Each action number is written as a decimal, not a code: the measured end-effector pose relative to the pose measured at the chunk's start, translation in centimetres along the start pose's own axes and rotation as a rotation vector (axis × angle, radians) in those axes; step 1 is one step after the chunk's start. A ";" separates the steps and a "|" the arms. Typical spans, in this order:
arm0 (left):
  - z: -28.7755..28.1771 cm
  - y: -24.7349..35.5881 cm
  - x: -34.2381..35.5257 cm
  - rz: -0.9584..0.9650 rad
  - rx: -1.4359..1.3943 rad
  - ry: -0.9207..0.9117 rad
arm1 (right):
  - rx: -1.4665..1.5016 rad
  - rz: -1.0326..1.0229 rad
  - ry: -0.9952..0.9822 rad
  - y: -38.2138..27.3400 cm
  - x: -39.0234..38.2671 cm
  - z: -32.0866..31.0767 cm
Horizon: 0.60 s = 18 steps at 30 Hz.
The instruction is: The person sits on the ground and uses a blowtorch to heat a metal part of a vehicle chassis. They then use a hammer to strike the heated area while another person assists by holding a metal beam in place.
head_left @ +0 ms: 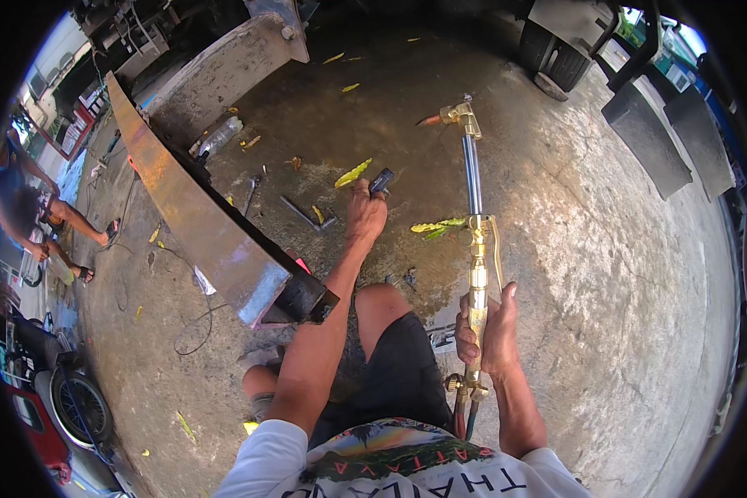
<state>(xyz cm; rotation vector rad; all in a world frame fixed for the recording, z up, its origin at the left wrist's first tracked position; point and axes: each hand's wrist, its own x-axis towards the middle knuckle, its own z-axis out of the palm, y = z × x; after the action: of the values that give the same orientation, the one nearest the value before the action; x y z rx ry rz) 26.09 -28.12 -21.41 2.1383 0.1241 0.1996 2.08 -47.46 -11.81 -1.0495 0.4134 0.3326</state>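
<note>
My right hand (491, 328) is wrapped around the brass handle of a cutting torch (474, 178). The torch stands up away from me, its copper-coloured tip pointing left at the far end. A red and a dark green hose leave its valve end near my lap. My left hand (367, 214) reaches forward over the floor, closed on a small black block-shaped object (381, 180) whose kind I cannot make out. It is apart from the torch tip. Under my left forearm lies the near end of a long rusty steel beam (195, 195).
Near the beam lie an L-shaped metal tool (309, 214), a wrench-like tool (252, 192) and a plastic bottle (221, 136). Vehicle wheels (554, 58) and black mud flaps (646, 137) stand far right. At left are another person (37, 195) and a motorcycle wheel (81, 405).
</note>
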 end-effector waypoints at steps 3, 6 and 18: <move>-0.1 -1.5 1.5 0.031 0.034 0.114 | -0.052 0.053 -0.018 0.4 -0.3 0.1; -1.4 2.2 0.9 -0.237 -0.226 -0.134 | -0.064 0.120 -0.020 0.9 -0.4 -0.7; -3.8 4.2 0.4 -0.359 -0.645 -0.055 | -0.159 0.167 -0.045 1.6 0.8 0.9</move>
<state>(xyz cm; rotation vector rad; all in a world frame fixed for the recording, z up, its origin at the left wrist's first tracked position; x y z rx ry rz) 25.76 -27.23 -15.77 1.4489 0.3565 -0.0321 2.18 -45.88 -13.05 -1.1633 0.4399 0.5442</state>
